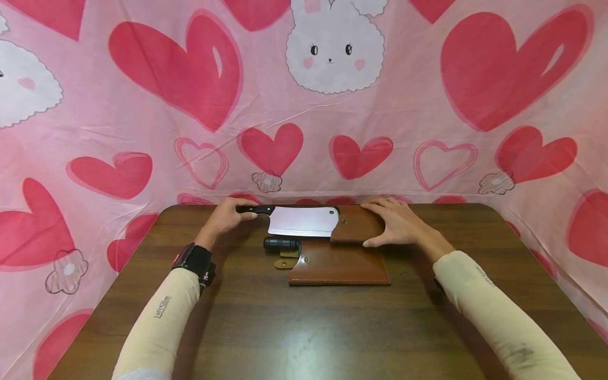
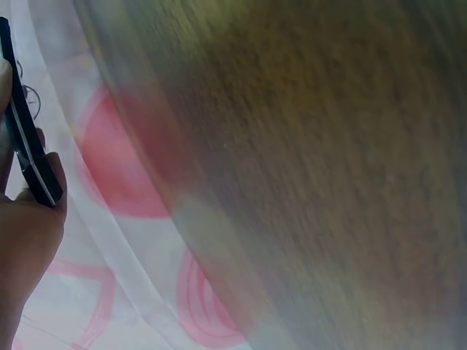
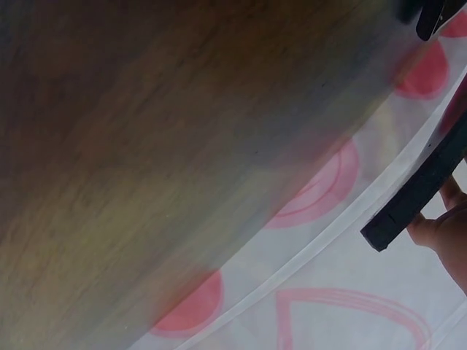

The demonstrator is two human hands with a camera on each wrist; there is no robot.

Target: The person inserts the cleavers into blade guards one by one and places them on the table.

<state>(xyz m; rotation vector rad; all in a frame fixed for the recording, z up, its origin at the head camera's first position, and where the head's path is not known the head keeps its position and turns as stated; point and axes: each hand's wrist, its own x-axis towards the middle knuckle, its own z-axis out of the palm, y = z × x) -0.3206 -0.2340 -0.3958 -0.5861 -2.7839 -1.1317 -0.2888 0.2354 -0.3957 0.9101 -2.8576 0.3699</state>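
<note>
Clock centred on table (image 1: 309, 332), head view. Bare wood toward 6, passable between forearms; left sleeve (image 1: 157, 327) blocks 8, right sleeve (image 1: 503, 316) blocks 4. Cleaver (image 1: 301, 220) and upper sheath (image 1: 357, 227) bar 12, lower sheath (image 1: 344, 266) just nearer, black handle (image 1: 280, 243) jutting toward 9. Left hand (image 1: 227, 215) obstructs 11, right hand (image 1: 400, 222) 1. Patterned cloth (image 1: 328, 113) walls far edge.

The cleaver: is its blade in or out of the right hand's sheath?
Not fully in: the head view shows its broad blade bare from the handle to the sheath. Whether the far end sits inside, cannot tell.
</note>
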